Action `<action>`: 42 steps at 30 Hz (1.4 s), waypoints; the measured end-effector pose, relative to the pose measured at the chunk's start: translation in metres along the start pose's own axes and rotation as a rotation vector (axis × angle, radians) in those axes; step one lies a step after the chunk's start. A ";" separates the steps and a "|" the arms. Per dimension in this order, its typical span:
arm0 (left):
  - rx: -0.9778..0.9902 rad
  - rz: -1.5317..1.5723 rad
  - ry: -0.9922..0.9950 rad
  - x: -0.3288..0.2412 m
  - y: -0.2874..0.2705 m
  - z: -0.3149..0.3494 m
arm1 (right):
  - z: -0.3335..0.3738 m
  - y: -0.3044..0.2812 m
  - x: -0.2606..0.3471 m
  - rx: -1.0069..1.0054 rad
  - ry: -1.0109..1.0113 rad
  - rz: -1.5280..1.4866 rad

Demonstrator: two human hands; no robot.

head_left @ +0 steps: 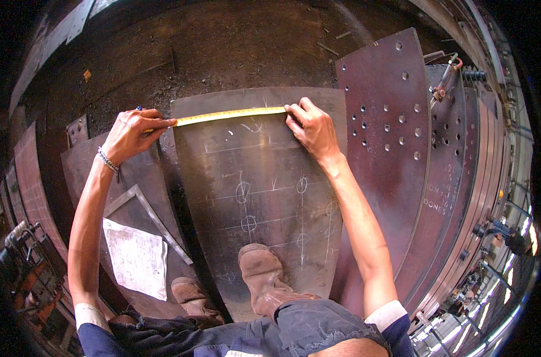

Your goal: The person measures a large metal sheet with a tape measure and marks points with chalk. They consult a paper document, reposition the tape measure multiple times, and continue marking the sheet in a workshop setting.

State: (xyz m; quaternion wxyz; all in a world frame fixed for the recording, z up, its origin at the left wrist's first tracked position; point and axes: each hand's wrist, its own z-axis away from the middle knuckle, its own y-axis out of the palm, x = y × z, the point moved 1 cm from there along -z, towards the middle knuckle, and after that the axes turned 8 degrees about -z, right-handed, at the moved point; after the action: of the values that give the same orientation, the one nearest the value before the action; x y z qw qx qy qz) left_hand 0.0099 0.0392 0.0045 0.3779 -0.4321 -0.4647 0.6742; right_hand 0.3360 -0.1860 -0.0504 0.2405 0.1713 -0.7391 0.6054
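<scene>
A yellow tape measure point(229, 114) is stretched nearly level across the far end of a dark steel plate point(264, 154). My left hand point(132, 132) pinches its left end just beyond the plate's left edge; something small and blue, perhaps a pen, pokes up behind those fingers. At the tape's right end, my right hand point(311, 126) holds it between thumb and fingers over the plate. Chalk lines and several circled cross marks cover the plate's middle. My boot point(261, 271) rests on the near part of the plate.
Left of the plate, a second steel plate point(86, 172) bears a metal square point(157, 223) and a marked white sheet point(135, 259). Reddish plates with drilled holes point(380, 166) lie to the right. A torch with hoses point(442, 90) sits at the far right. Dirt floor point(235, 47) lies beyond.
</scene>
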 end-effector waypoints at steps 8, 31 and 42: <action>-0.057 0.027 0.068 0.001 0.003 -0.002 | 0.001 0.000 -0.001 0.019 0.012 -0.011; -0.017 -0.005 0.035 0.004 0.005 0.001 | -0.004 -0.005 0.005 0.029 0.008 0.004; -0.080 -0.011 0.066 0.003 0.007 0.001 | -0.004 -0.005 0.003 0.018 0.003 0.009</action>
State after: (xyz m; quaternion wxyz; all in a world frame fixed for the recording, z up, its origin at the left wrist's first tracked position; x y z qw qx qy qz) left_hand 0.0072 0.0398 -0.0026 0.3789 -0.4663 -0.4808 0.6386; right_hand 0.3373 -0.1828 -0.0441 0.2372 0.1690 -0.7341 0.6134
